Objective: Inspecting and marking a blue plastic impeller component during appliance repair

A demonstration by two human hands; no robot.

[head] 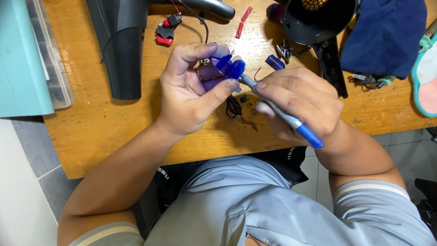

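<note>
Left hand (191,91) fingers pinch the blue fan (227,67); right hand (296,102) grips the screwdriver (282,114) — shaft slanting up-left, tip at the fan's hub.

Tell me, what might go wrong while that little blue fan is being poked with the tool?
The left hand pinches the blue fan by its thin blades, so they might bend or snap under pressure. The right hand drives a blue-handled screwdriver toward the fan, and its tip points at the left hand's fingers, so a slip could jab them. Small loose parts lie on the wooden table and could easily get lost.
</note>
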